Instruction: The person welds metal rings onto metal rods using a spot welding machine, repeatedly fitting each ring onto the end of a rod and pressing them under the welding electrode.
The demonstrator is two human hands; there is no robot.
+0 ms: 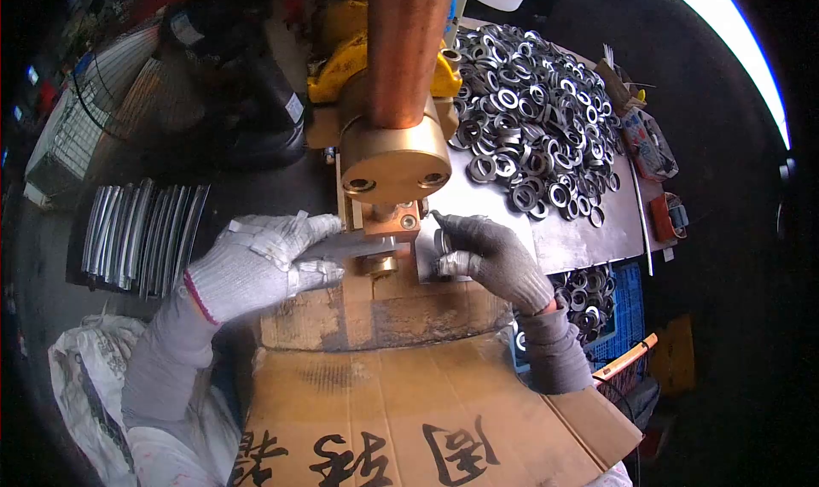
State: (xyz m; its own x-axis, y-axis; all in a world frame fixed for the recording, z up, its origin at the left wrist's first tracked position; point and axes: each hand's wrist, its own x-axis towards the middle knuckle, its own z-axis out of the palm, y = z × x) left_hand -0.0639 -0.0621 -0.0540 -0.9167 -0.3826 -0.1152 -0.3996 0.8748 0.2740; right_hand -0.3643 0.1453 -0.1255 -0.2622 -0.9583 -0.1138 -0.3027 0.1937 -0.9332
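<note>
My left hand (256,265), in a white knit glove, grips a flat grey metal strip (348,246) between thumb and fingers. The strip's far end lies between a copper block (394,222) above and a small brass piece (381,266) below. On the other side, my right hand (502,256), in a dirtier grey glove, has its thumb and forefinger curled around a metal ring (442,242), partly hidden by the fingers. Over both hands stands the machine's brass head (397,158) with a thick copper column (409,52).
A large heap of metal rings (546,120) covers the metal table (580,244) at the right. More rings fill a blue crate (628,303) below. Curved metal strips (141,235) lie in rows at the left. Cardboard (384,393) with black writing lies in front of me.
</note>
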